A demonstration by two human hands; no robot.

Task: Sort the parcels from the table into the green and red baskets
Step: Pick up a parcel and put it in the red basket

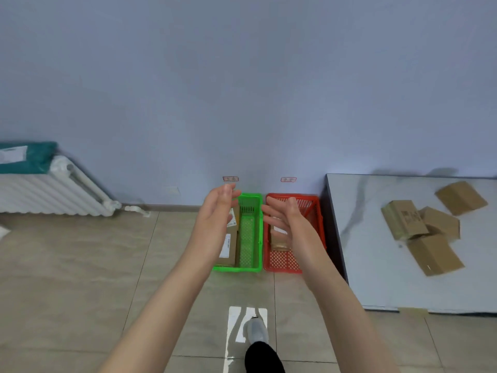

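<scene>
Open tops on green basket (pixel 248 238) & red basket (pixel 282 262); wall (pixel 242 103) behind, table (pixel 376 238) close on rt

You stand in a plain parcel-sorting room: tiled floor (pixel 80 265), bare wall (pixel 242 76), radiator (pixel 40 195) far left, table (pixel 363 238) at right bearing cardboard parcels (pixel 430 254), green basket (pixel 250 196) and red basket (pixel 282 262).

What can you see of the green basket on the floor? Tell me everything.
The green basket is a bright green plastic crate, long and rectangular, with lattice walls and a perforated bottom. It stands upright on the tiled floor, far end towards the wall, close beside the red basket on its right; whether they touch is unclear. Brown cardboard parcels with white labels lie along its left side; the right strip of its bottom is bare. The left hand hides part of it.
</scene>
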